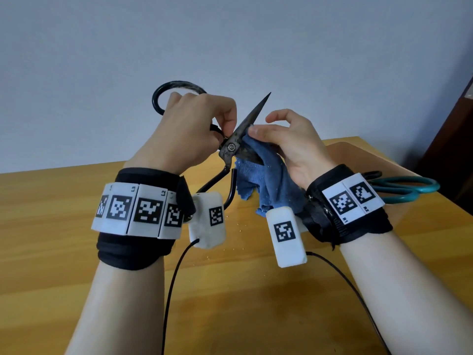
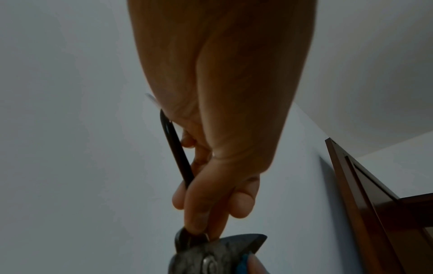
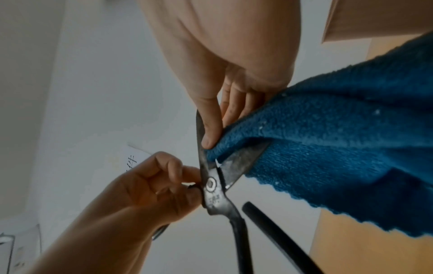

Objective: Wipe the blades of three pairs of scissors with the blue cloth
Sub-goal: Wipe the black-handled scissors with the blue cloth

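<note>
Left hand [image 1: 190,129] grip curled round black scissors [image 1: 231,147], right hand [image 1: 294,147] pinching blue cloth [image 1: 266,175] against blade.

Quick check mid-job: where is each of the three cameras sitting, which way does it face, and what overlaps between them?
Head: worn on the head, facing forward and down; shows both forearms, left hand holding black scissors, right hand pressing blue cloth.
Left wrist: looks along the hand up toward wall; scissors at bottom edge.
Right wrist: looks up along the hand; cloth, the left hand too.
Shared: all show the scissors' pivot.
</note>
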### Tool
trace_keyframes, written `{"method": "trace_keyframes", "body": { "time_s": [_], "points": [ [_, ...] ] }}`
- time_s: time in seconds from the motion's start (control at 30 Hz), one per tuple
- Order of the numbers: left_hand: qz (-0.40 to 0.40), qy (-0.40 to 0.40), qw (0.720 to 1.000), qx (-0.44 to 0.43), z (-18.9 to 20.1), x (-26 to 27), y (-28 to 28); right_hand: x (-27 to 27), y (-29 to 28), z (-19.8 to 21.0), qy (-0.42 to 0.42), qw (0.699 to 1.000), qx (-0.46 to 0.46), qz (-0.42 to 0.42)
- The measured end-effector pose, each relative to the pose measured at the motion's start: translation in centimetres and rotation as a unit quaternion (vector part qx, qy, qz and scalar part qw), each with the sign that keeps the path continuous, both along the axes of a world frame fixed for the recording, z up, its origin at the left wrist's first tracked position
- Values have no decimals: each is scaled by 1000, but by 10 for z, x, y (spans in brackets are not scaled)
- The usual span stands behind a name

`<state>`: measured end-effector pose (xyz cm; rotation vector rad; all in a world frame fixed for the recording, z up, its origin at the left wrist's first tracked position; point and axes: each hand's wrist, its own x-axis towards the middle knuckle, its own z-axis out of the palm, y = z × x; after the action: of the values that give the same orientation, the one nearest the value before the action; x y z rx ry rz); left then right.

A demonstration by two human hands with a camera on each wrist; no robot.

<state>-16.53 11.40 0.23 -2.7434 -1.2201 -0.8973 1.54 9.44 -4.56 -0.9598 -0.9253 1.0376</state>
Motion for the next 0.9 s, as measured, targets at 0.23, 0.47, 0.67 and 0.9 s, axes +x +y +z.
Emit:
{"method": "trace_keyframes", "body": {
  "time_s": [0.23,0.47,0.67,0.9],
  "points": [
    [-19,-19,1000,-14,3,5,-7,23,0,7,31,998,20,-59],
    [7,-55,998,-31,5,-9,-6,39,-2,13,92,989,32,-111],
    [24,-109,992,-59,7,-27,1,30,1,11,44,992,31,-117],
    [34,-165,986,-9,19,-40,0,17,2,14,30,991,50,-121]
  ]
}}
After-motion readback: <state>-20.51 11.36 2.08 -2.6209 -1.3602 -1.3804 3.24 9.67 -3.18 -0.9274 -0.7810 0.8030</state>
